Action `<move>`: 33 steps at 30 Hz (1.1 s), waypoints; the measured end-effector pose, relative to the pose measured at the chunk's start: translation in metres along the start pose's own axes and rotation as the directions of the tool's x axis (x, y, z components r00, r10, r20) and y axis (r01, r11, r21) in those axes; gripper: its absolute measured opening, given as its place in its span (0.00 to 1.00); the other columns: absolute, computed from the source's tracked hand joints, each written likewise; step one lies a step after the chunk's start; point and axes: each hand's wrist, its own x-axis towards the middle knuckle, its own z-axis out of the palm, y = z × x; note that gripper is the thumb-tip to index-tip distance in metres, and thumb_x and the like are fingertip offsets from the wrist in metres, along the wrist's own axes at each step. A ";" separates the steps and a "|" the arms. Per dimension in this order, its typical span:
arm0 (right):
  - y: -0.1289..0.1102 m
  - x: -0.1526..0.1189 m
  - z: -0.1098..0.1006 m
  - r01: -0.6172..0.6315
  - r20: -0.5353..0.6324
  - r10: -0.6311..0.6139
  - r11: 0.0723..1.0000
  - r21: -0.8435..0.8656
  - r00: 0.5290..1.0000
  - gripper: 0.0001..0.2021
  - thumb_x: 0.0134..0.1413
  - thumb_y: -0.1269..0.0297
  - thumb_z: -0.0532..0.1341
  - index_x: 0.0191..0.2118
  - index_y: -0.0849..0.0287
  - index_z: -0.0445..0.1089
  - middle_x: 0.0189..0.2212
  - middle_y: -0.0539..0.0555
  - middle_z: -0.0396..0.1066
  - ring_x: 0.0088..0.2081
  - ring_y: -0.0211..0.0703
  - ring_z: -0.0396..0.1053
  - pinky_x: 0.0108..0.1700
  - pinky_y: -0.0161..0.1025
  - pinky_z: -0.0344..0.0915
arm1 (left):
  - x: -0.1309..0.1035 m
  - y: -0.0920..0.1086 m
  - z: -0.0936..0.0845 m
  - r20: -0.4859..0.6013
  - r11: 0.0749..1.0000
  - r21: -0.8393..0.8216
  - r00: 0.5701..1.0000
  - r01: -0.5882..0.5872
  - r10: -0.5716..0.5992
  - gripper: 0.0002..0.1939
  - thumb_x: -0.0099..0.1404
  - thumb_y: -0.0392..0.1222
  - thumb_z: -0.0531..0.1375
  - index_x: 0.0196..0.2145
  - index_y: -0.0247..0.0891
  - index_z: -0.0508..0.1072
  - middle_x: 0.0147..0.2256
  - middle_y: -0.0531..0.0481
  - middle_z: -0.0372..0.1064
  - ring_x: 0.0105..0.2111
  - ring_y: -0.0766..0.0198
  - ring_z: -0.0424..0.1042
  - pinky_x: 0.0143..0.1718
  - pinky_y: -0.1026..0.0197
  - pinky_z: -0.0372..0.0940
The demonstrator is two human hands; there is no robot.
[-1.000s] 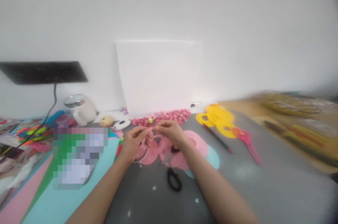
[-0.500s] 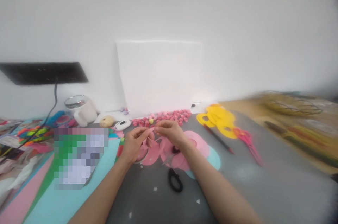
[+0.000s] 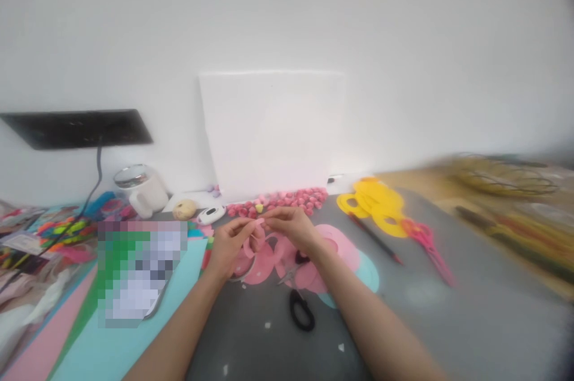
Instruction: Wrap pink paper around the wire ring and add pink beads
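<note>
A curled pink paper strip (image 3: 249,246) is pinched between the fingers of my left hand (image 3: 229,243). My right hand (image 3: 293,228) closes its fingertips on the strip's upper end, close to the left fingertips. Beneath both hands lie pink paper rounds (image 3: 260,267), partly covered by them. Black-handled scissors (image 3: 302,310) rest on the dark mat just below my right wrist, their blades over the pink paper. More pink paper discs (image 3: 343,249) and a light blue one (image 3: 368,273) spread out beyond my right forearm. Small rolled pink pieces (image 3: 296,197) are heaped behind the hands.
Yellow paper cutouts (image 3: 376,201), a pencil (image 3: 376,237) and pink scissors (image 3: 428,249) lie at right. Coloured paper sheets (image 3: 179,285) with a blurred-out phone (image 3: 139,285) fill the left. A white mug (image 3: 146,192) and a white board (image 3: 273,136) stand by the wall.
The whole view has shifted slightly, so everything sits a little lower and further right. Both hands keep the pink strip in nearly the same position.
</note>
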 end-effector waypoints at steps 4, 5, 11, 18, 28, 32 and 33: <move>0.001 0.001 0.001 0.012 -0.050 -0.012 1.000 0.012 0.999 0.13 0.33 0.62 0.70 0.29 0.62 0.75 0.26 0.53 0.75 0.28 0.39 0.71 0.37 0.40 0.68 | 0.001 -0.002 0.000 0.022 0.999 0.046 1.000 -0.016 0.015 0.10 0.54 0.44 0.62 0.27 0.33 0.72 0.23 0.51 0.69 0.16 0.69 0.66 0.19 0.65 0.60; 0.000 0.001 0.001 0.013 -0.056 -0.013 1.000 -0.001 0.998 0.13 0.32 0.61 0.70 0.28 0.62 0.75 0.25 0.52 0.74 0.27 0.38 0.71 0.36 0.39 0.68 | 0.001 -0.002 0.001 0.027 0.998 0.055 0.999 -0.020 0.019 0.10 0.55 0.44 0.62 0.27 0.33 0.72 0.23 0.51 0.69 0.16 0.69 0.65 0.19 0.65 0.60; -0.004 -0.002 0.005 -0.002 -0.059 -0.002 0.997 -0.073 0.998 0.11 0.31 0.62 0.70 0.25 0.62 0.74 0.21 0.51 0.72 0.24 0.36 0.68 0.30 0.35 0.65 | -0.003 0.004 0.004 0.005 0.995 0.098 1.000 -0.013 0.012 0.10 0.54 0.44 0.61 0.24 0.34 0.70 0.21 0.52 0.68 0.16 0.68 0.65 0.19 0.65 0.61; -0.003 -0.002 0.005 0.009 -0.056 -0.012 0.998 -0.066 0.998 0.10 0.31 0.62 0.70 0.22 0.61 0.72 0.18 0.48 0.70 0.23 0.35 0.66 0.29 0.35 0.65 | -0.003 0.004 0.005 0.039 0.994 0.107 0.999 -0.017 0.013 0.10 0.55 0.45 0.60 0.24 0.34 0.71 0.22 0.51 0.69 0.16 0.68 0.65 0.20 0.65 0.62; 0.000 -0.001 0.000 0.014 -0.003 -0.015 0.996 -0.084 1.000 0.11 0.37 0.61 0.68 0.29 0.62 0.75 0.27 0.53 0.75 0.30 0.40 0.71 0.38 0.39 0.67 | -0.002 0.005 0.006 -0.018 0.990 0.141 1.000 -0.020 0.022 0.10 0.55 0.44 0.61 0.24 0.34 0.72 0.21 0.51 0.69 0.16 0.68 0.66 0.20 0.65 0.62; 0.000 -0.002 -0.003 0.010 0.000 -0.010 0.997 -0.082 1.000 0.13 0.35 0.60 0.69 0.30 0.61 0.75 0.27 0.53 0.75 0.30 0.41 0.72 0.38 0.40 0.67 | -0.001 0.003 0.006 -0.021 0.993 0.121 1.000 -0.011 0.014 0.10 0.54 0.45 0.61 0.24 0.34 0.72 0.21 0.51 0.69 0.17 0.68 0.65 0.19 0.65 0.61; 0.000 -0.002 -0.004 0.014 -0.010 -0.015 0.997 -0.077 1.000 0.13 0.35 0.60 0.69 0.30 0.61 0.75 0.27 0.53 0.75 0.30 0.41 0.72 0.38 0.40 0.67 | -0.001 0.003 0.007 -0.017 0.993 0.121 1.000 -0.016 0.018 0.10 0.54 0.45 0.61 0.24 0.34 0.72 0.21 0.51 0.69 0.17 0.68 0.65 0.20 0.65 0.61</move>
